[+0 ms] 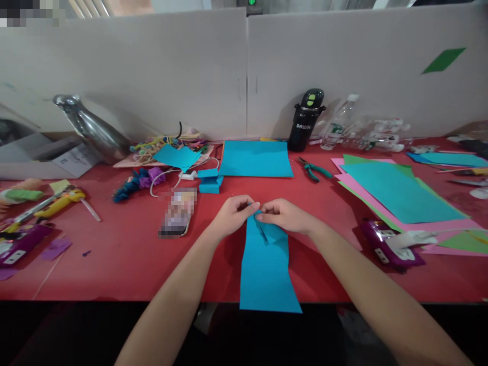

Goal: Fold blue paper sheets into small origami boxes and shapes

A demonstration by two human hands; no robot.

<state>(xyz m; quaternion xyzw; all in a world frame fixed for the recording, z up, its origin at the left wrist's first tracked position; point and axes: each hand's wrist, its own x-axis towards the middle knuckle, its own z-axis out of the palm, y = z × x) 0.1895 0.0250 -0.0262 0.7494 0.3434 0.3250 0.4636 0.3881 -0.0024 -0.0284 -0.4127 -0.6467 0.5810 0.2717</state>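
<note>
A long strip of blue paper (266, 277) hangs partly over the table's front edge. At its far end my left hand (237, 213) pinches the paper between thumb and fingers. My right hand (284, 213) grips the same end from the other side, fingertips close to the left hand's. Just below the fingers, a flap of the paper is folded over, with a dark gap along its side. The exact fold under the fingertips is hidden. Beyond my left hand stands a small folded blue paper piece (209, 182).
A phone (178, 212) lies to the left. Pliers (315, 170), coloured sheets (404, 190) and a purple power strip (389, 244) are on the right. A blue sheet (256, 158), a black flask (305, 122) and a metal jug (93, 127) stand or lie toward the back.
</note>
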